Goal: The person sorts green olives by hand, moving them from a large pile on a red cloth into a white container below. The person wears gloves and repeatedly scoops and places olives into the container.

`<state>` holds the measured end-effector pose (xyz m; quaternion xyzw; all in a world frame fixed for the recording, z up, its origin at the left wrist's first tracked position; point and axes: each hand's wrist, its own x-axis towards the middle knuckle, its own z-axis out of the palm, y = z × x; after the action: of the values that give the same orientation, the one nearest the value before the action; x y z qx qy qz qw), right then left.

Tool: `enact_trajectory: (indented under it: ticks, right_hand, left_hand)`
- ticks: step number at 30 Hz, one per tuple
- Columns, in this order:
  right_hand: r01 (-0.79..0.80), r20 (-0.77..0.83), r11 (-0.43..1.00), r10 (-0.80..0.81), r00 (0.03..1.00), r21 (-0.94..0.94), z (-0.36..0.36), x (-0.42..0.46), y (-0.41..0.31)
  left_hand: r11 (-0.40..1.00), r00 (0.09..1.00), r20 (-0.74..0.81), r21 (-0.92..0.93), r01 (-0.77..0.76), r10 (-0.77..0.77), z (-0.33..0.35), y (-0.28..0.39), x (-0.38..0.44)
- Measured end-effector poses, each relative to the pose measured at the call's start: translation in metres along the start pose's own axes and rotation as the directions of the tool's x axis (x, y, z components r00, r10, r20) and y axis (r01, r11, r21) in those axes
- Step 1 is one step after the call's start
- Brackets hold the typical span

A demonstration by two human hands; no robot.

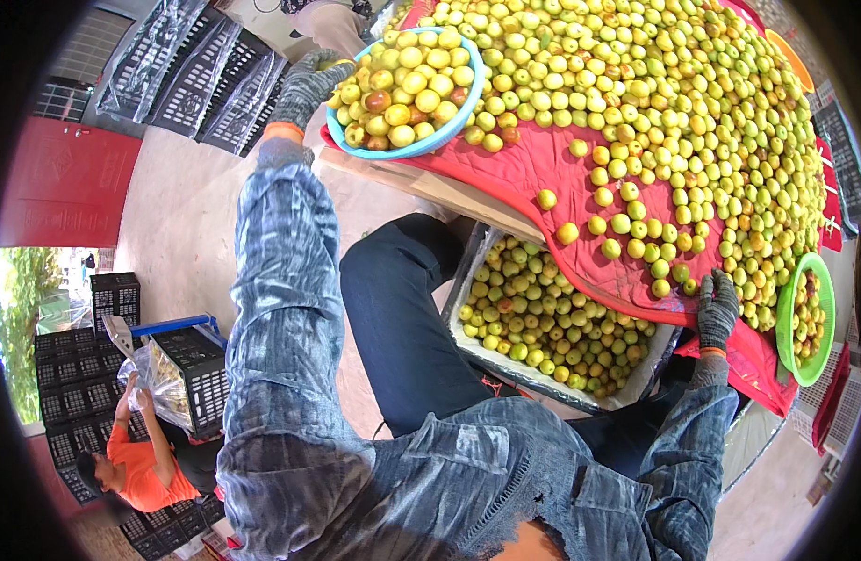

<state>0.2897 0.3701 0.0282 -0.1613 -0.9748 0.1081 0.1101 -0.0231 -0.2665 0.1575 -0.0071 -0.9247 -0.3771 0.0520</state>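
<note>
My left hand (310, 83), in a grey knit glove with an orange cuff, is at the left rim of a blue plastic basket (477, 91) heaped with yellow-green jujubes (411, 83). A yellow jujube (330, 64) shows between its thumb and fingers. My right hand (718, 308), gloved alike, lies at the near edge of the red quilted cloth (521, 158). Loose green jujubes (660, 269) lie just left of its fingertips; whether it grips anything cannot be told. A large pile of jujubes (641, 84) covers most of the cloth.
A lined crate (465, 343) of jujubes stands below the table edge, between my knees. A green basket (788, 329) holds redder fruit at right. Black crates (192, 84) stand at upper left. A person in orange (146, 466) handles a plastic-lined crate (199, 379) at left.
</note>
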Motion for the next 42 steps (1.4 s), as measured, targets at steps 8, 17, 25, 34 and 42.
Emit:
enact_trajectory:
  ticks: [8, 17, 25, 34, 42]
  right_hand:
    - [-0.049, -0.003, 0.999, 0.049, 0.999, 0.001, 0.004, 0.000, 0.002]
    - [-0.143, 0.045, 0.978, 0.137, 0.990, 0.154, 0.010, 0.001, 0.008]
    - [-0.207, 0.057, 0.963, 0.200, 0.978, 0.171, 0.015, 0.000, 0.018]
    - [-0.085, 0.016, 0.996, 0.085, 0.996, 0.013, 0.011, 0.000, 0.013]
    - [-0.003, -0.023, 0.995, 0.001, 1.000, -0.098, 0.013, 0.001, 0.018]
  left_hand:
    - [0.997, 0.942, 0.328, 0.034, 0.068, -0.076, 0.003, -0.029, 0.057]
    - [0.994, 0.991, 0.137, 0.112, -0.015, -0.001, -0.008, -0.041, 0.075]
    - [0.973, 0.970, -0.080, -0.018, -0.230, 0.228, 0.001, -0.065, 0.081]
    - [0.950, 0.918, -0.379, -0.223, -0.216, 0.120, 0.047, -0.079, -0.037]
    - [0.583, 0.945, -0.302, -0.794, -0.173, -0.130, 0.059, -0.084, -0.044]
